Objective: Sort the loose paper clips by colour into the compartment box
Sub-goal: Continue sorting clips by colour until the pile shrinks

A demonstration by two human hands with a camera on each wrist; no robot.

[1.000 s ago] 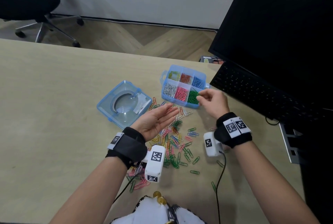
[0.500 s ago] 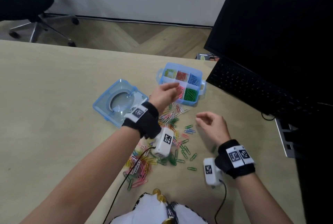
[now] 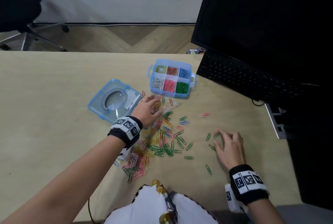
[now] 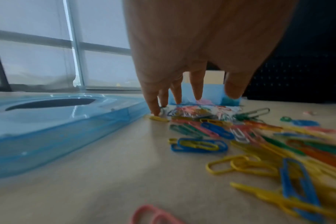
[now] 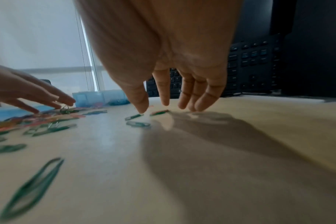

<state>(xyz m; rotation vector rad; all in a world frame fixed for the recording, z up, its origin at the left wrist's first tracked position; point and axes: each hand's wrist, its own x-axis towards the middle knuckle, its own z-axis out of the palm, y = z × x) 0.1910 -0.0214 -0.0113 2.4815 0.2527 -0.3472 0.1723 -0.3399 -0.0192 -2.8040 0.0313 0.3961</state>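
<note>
- Sorting continues: my left hand [image 3: 148, 111] rests spread, holding nothing, on the mixed paper clips [image 3: 162, 141] heaped on the tabletop [image 3: 54, 115], just before the compartment box [image 3: 170, 77].
- My right hand [image 3: 228, 149] is released, fingertips [image 5: 142, 109] lowered at scattered green clips [image 5: 137, 117].
- Clips look light, springy and slippery on the flat surface; they snag together.
- Pinch one by its long sides, or slide it first.

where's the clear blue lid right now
In the head view the lid lies flat on the desk, left of the compartment box, beside the left hand.
</note>
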